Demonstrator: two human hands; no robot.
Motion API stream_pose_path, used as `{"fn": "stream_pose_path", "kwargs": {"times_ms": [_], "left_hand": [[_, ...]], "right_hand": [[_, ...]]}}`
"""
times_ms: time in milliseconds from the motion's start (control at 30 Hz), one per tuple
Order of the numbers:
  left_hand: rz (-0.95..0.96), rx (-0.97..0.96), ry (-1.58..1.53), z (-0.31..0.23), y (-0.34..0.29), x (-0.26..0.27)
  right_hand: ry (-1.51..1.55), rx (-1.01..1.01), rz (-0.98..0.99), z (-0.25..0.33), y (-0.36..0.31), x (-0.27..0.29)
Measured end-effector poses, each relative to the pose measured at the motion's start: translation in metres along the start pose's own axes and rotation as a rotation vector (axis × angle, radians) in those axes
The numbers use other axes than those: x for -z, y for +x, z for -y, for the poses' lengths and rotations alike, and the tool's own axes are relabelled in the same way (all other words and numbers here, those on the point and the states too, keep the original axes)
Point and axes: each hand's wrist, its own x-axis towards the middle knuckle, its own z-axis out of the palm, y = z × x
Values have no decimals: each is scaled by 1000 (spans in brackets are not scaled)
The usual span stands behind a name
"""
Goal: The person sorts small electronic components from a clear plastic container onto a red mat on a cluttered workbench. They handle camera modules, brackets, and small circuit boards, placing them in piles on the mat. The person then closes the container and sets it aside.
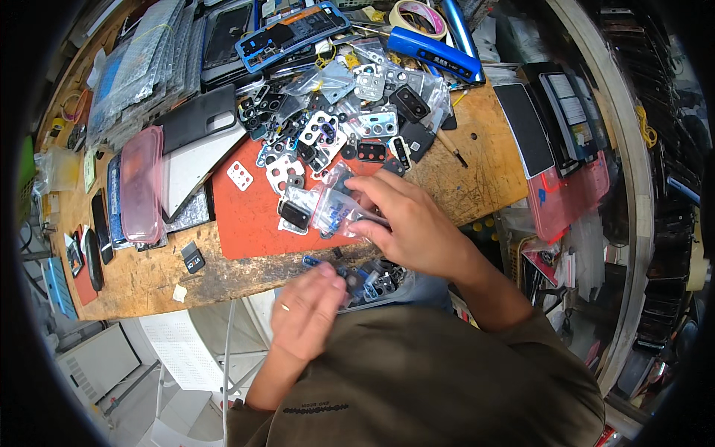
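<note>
My right hand (417,227) pinches a small clear zip bag (325,217) between thumb and fingers. Blue and dark small pieces show through its plastic. Lower down, my left hand (304,313) is slightly blurred, its fingers drawn together. By its fingertips is a dark small part, and I cannot make out whether it is gripped. Beneath and beside that hand, a heap of phone camera lens covers (383,281) lies in a container at my lap. More lens covers (298,153) are piled on the orange mat (249,216), several partly in clear bags.
A wooden bench (484,160) carries phone frames (292,36), a blue cylindrical tool (436,56), a tape roll (418,16) and a pink translucent lid (141,185). Stacked bubble-wrap packs (145,67) stand at the far left. A white perforated chair (182,350) is below left.
</note>
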Motion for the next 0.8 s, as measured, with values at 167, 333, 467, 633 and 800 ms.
{"fn": "stream_pose_path", "kwargs": {"times_ms": [167,333,467,633,800], "left_hand": [[172,-76,-64,-4,-17,-20],[330,33,21,2,-31,-22],[272,79,-107,-3,-26,-15],[-284,890,-951,-31,-7,-24],[-194,473,-372,-11,-4,-16]], "right_hand": [[296,0,16,-21,14,16],[435,-6,-50,-25,9,21],[715,-347,67,-16,-6,30],[631,-357,281,-2,-24,24],[1254,-377,208,-12,-30,11]]}}
